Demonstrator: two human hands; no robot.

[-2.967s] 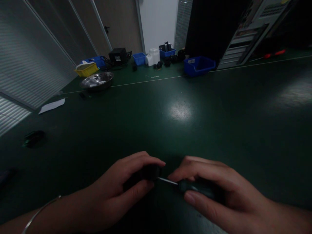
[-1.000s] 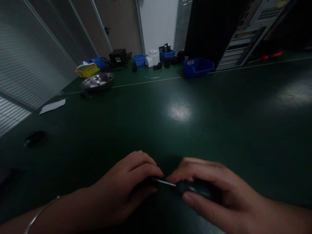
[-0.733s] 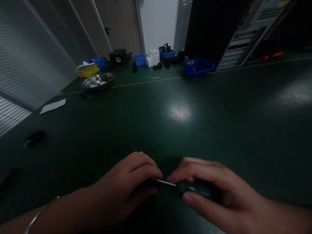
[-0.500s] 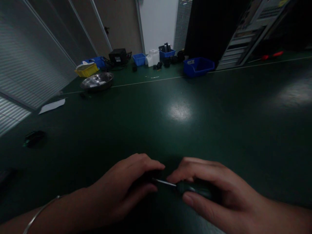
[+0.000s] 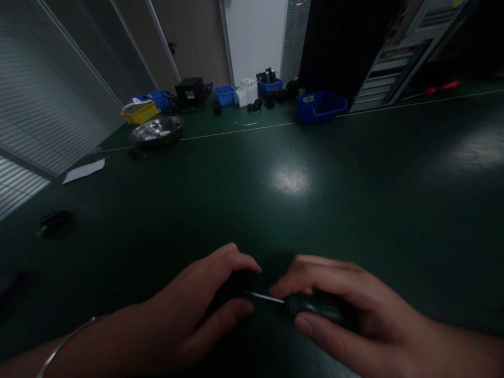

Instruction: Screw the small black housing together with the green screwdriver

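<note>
"What's the right hand doing?"

"Pinching a dark-handled screwdriver between thumb and fingers, its shaft pointing at the left hand."

"And that one?"

"Curled, thumb and fingers around a small dark piece. It's too dim to tell whether the tip touches it."

"Beyond them?"

"Green tabletop, then a metal bowl at far left and a blue bin farther right."

Thin curved silvery bangle, left forearm

The left hand partly hides a dark piece.
</note>
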